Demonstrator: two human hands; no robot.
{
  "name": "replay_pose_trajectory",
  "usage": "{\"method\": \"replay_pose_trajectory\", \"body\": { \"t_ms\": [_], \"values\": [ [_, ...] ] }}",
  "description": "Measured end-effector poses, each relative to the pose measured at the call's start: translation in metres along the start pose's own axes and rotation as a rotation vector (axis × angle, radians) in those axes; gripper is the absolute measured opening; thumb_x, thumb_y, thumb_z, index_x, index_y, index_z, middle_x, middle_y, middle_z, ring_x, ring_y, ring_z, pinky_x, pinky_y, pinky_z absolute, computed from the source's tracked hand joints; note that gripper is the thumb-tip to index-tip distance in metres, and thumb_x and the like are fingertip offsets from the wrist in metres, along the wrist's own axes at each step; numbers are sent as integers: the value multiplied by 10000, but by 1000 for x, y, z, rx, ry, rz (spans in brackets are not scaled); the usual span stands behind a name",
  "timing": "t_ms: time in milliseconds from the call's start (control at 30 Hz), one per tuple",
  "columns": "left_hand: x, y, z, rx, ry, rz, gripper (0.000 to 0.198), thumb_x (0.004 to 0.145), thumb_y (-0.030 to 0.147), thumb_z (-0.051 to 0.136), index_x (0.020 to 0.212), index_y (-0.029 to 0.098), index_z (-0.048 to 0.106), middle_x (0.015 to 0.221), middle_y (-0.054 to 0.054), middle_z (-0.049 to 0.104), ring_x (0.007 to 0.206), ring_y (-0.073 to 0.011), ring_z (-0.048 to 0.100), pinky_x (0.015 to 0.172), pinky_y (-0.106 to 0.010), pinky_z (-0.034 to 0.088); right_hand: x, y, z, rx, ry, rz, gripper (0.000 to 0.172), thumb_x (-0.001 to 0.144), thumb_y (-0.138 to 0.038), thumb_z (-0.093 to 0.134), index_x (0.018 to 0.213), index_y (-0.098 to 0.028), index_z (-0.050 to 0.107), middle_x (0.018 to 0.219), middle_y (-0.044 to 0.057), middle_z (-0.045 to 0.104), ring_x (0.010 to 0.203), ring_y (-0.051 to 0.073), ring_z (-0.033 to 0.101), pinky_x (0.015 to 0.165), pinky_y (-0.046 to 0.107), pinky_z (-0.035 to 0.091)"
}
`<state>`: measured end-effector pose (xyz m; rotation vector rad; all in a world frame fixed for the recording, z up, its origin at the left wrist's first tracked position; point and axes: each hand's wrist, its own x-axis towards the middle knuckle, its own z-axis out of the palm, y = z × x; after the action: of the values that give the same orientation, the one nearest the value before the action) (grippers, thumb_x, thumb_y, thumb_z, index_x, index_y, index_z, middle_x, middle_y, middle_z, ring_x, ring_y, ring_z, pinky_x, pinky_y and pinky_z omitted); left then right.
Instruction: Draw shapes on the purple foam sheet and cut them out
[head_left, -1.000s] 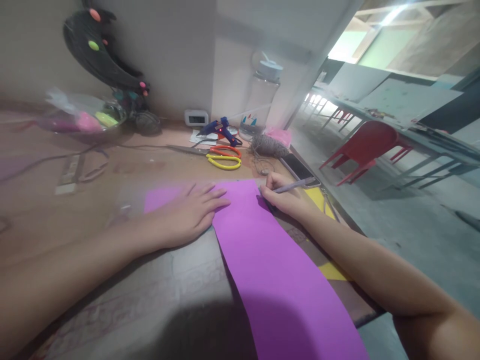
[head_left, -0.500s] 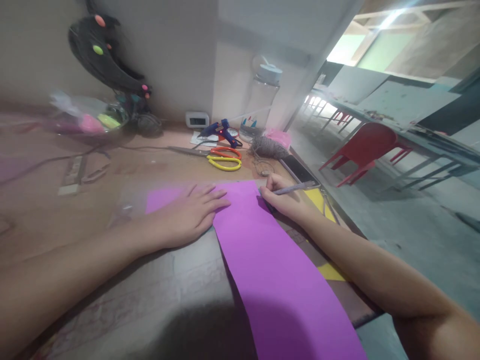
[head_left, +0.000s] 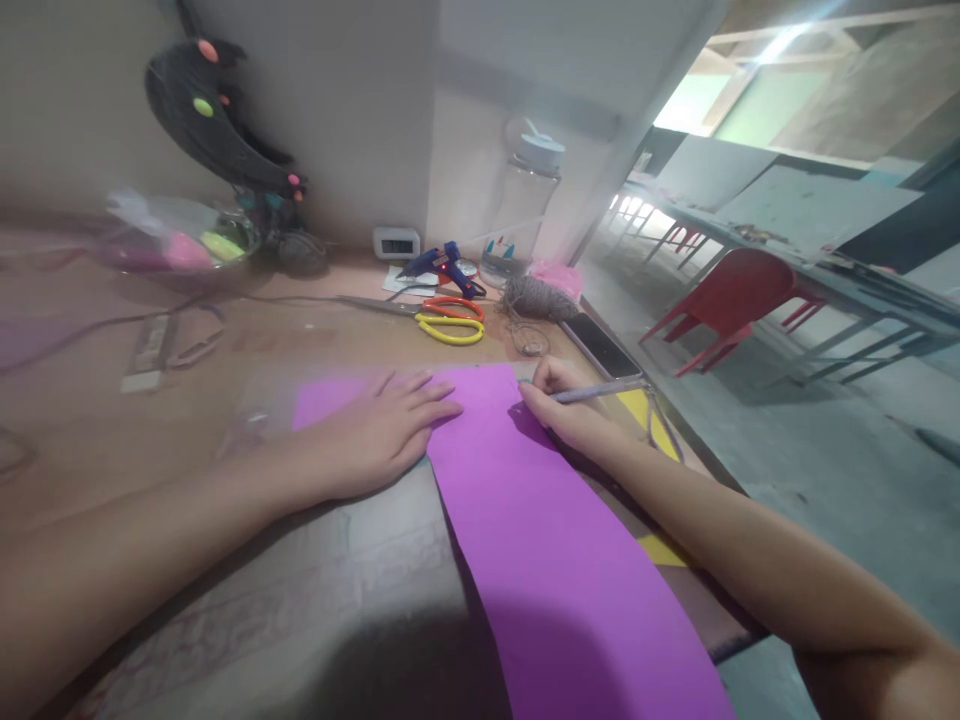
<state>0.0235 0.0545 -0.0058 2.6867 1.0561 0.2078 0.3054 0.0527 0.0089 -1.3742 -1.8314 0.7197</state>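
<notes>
A long strip of purple paper [head_left: 540, 520] runs over the table toward me, its near end passing out of the bottom of view. My left hand [head_left: 382, 430] lies flat on the paper's far part, fingers spread, with another bit of purple showing to its left. In my right hand [head_left: 564, 405] is a slim grey pen [head_left: 600, 390], pinched between thumb and fingers near the paper's far right edge. The pen's tip is mostly hidden by the fingers; whether it touches the paper I cannot tell. Yellow paper [head_left: 660, 550] lies under my right forearm.
Beyond the paper lie scissors [head_left: 450, 322] with red and yellow handles, a blue glue gun [head_left: 446, 265], a ball of grey yarn [head_left: 536, 298] and a phone [head_left: 602, 345]. A clear bottle [head_left: 521, 205] stands behind. The table's right edge drops to the floor, near a red chair [head_left: 724, 300].
My right hand has shifted slightly down and toward me, the pen now lying at a lower slant. My left hand stays in place on the purple paper.
</notes>
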Motion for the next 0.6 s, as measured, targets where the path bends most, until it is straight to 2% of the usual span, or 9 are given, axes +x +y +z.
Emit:
{"method": "replay_pose_trajectory", "body": {
  "t_ms": [133, 233, 333, 433, 600],
  "values": [
    [0, -1, 1, -5, 14, 5, 519, 1069, 365, 306, 1535, 309, 527, 1663, -24, 421, 1566, -316, 321, 1280, -610, 179, 2, -4, -4, 90, 12, 8, 320, 902, -503, 621, 767, -239, 500, 537, -66, 485, 497, 120, 429, 517, 267, 316],
    [0, -2, 2, 0, 3, 5, 524, 1067, 363, 304, 1546, 314, 511, 1674, -19, 401, 1571, -320, 307, 1276, -613, 188, -1, -13, -8, 113, -55, 1, 295, 882, -483, 659, 788, -228, 545, 599, -42, 549, 539, 131, 495, 537, 275, 367],
    [0, -2, 2, 6, -5, 0, 526, 1064, 360, 306, 1551, 318, 503, 1681, -14, 388, 1577, -318, 292, 1275, -604, 194, -7, -22, -8, 162, -98, 35, 268, 868, -437, 689, 823, -237, 517, 647, -41, 570, 573, 141, 536, 547, 275, 393],
    [0, -1, 1, -3, -2, -5, 523, 1067, 373, 303, 1543, 314, 513, 1678, -19, 396, 1576, -319, 294, 1277, -601, 189, -11, -25, -1, 196, -122, 55, 313, 842, -411, 719, 793, -246, 458, 635, -52, 548, 556, 132, 513, 530, 267, 364],
    [0, 1, -1, 0, -6, -8, 527, 1064, 371, 304, 1535, 294, 526, 1677, -26, 398, 1574, -318, 297, 1279, -601, 174, -12, -13, 16, 164, -210, 37, 351, 860, -446, 711, 740, -243, 452, 596, -55, 530, 516, 114, 451, 501, 256, 297]
  ]
}}
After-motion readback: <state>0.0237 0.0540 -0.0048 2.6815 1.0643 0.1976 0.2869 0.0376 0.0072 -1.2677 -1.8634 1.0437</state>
